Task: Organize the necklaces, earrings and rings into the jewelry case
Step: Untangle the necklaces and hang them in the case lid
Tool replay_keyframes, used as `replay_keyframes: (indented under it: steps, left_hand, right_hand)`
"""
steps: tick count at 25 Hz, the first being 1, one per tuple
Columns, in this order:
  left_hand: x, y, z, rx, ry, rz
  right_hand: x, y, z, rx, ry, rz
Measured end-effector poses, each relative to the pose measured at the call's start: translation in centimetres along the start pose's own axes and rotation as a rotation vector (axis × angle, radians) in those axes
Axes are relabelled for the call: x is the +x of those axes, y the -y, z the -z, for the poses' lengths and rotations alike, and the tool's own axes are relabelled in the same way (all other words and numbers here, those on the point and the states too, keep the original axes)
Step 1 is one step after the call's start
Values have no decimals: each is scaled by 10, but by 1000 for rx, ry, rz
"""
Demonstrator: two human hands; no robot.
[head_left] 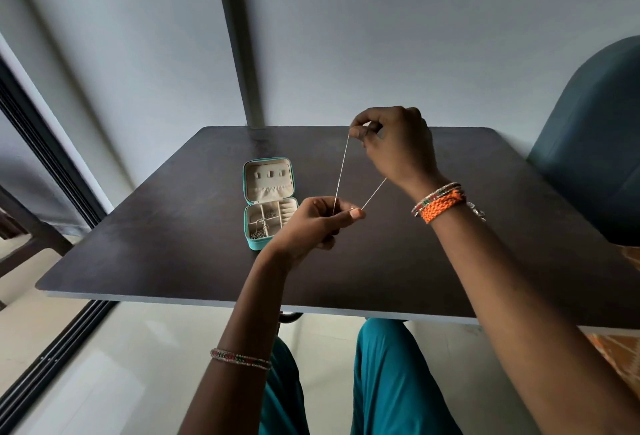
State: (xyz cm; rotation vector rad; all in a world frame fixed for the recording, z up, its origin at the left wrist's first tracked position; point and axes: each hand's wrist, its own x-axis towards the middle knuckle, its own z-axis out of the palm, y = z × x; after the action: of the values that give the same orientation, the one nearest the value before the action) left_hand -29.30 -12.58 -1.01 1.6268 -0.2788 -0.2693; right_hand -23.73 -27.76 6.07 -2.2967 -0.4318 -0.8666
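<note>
Necklace (341, 171) stretched taut between left hand (320, 223); right hand (394, 143).

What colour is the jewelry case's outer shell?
Teal, with a cream lining; the jewelry case shows in the head view.

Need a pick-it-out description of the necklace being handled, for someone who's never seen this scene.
Start at the dark table with the open teal jewelry case on it. To the case's right, above the table, the left hand and right hand pinch a thin silver chain. It is the only jewelry stretched taut in the air.
</note>
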Motion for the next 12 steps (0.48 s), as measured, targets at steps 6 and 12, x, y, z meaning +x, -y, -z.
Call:
replay_keyframes:
  steps: [6, 12]
  left_hand:
    - [-5, -10, 2, -253, -162, -101]
    - [-10, -19, 1, -290, -211, -155]
  right_hand:
    - [-14, -13, -4, 20, 70, -147]
    - [-40, -6, 0, 236, 254, -233]
